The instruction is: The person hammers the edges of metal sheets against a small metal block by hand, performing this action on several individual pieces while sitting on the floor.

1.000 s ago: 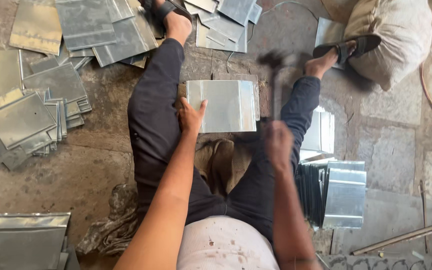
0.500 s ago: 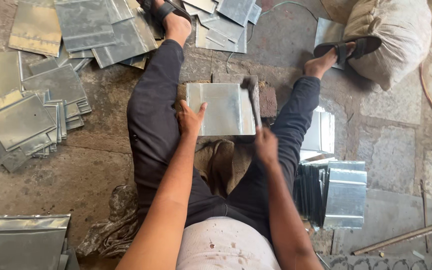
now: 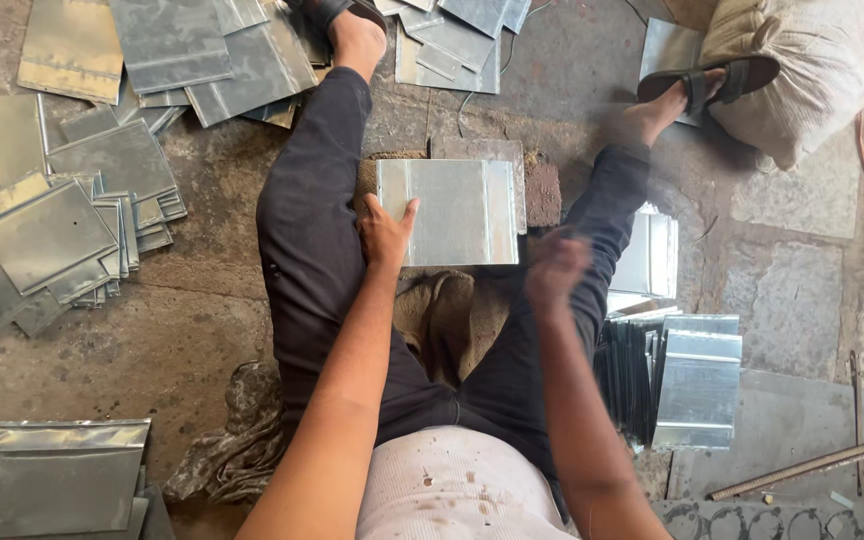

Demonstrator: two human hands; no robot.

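**A:** Where is the sheet, and what is each hand doing?

**B:** You sit on the stone floor with legs spread; the metal sheet lies flat between your knees, resting on a brick-coloured block whose far and right edges show past it; your left hand lies on the sheet's near-left corner, fingers spread and flat, pressing down rather than gripping; your right hand hangs just beside the sheet's near-right corner, blurred; I cannot tell how far it is open, nor whether it has hold of anything.

**A:** How would the sheet handle?

**B:** Judging by its look, it is thin, light, stiff sheet metal, grey and faintly shiny, with folded strips along its left and right sides; it would likely slide on the block if not pinned; the cut edges are probably sharp, so the flat face or the folded sides seem the safer places to take hold.

**A:** And my arms?

**B:** Your left forearm runs straight forward, wrist low, palm down; your right forearm angles forward, wrist raised slightly above the sheet's level.

**A:** What lies around me?

**B:** Scattered loose sheets to your left; a neat stack of folded panels standing by your right thigh; a crumpled rag near your left hip; a stuffed sack beyond your right foot.
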